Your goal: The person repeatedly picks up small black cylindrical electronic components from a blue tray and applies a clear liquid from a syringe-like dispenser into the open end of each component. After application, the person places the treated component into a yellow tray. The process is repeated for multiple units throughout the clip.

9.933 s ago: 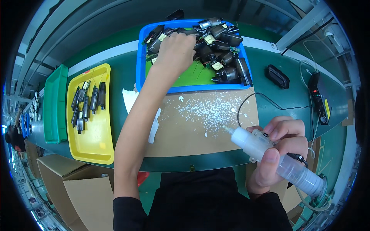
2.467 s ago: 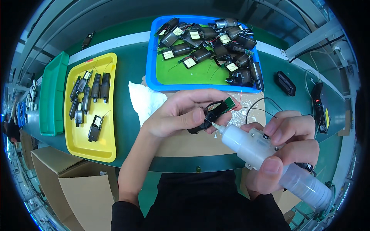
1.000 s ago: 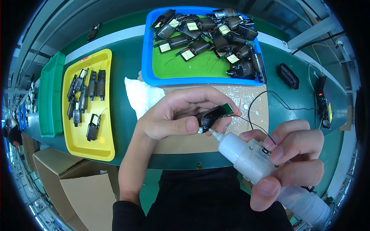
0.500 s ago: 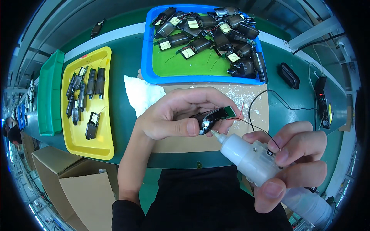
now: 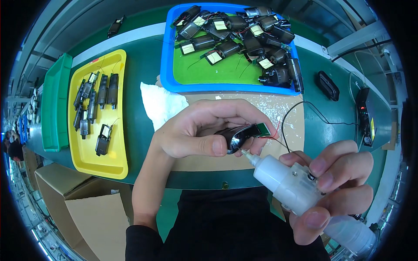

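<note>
The left hand (image 5: 196,130) still pinches the small black motor (image 5: 237,135); the right hand (image 5: 335,191), gripping the white dispenser bottle (image 5: 289,185), has brought its nozzle against the motor's end.

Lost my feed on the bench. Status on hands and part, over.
Left hand grip shut on small black motor. Right hand grip shut on white dispenser bottle, nozzle tip at the motor's end. Nothing between them; the motor's thin wires trail right.

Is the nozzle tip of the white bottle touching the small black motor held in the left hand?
Touching. The head view shows the bottle's nozzle meeting the underside of the motor with no visible gap, beside the left hand's thumb.
</note>
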Demonstrator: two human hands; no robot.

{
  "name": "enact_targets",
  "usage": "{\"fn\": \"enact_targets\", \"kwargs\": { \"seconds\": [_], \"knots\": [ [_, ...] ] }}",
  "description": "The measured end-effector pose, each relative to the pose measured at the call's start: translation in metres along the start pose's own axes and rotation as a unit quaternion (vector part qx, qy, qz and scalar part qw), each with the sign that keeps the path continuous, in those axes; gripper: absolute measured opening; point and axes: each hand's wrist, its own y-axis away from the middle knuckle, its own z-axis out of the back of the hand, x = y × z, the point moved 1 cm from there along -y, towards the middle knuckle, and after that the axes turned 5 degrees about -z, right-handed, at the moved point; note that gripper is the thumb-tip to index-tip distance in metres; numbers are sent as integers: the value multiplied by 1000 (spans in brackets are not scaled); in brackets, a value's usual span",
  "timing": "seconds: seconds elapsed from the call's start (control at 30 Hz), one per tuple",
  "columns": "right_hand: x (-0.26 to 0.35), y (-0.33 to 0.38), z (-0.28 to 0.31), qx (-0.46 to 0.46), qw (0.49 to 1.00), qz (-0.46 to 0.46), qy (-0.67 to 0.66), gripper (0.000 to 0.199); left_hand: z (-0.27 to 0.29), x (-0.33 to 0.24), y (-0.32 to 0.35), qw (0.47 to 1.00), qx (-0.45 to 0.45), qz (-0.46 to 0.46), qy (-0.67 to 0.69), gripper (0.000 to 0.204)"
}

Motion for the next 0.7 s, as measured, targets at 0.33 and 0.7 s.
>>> {"fn": "enact_targets", "kwargs": {
  "seconds": [0.33, 0.7],
  "knots": [
    [-2, 0, -3, -2, 1000, 12, -15, 27, 1, -2, 4, 1000, -5, -6, -15, 64],
    [-47, 25, 6, 6, 986, -164, 17, 15, 10, -115, 75, 522, -279, 66, -803, 31]
  ]
}}
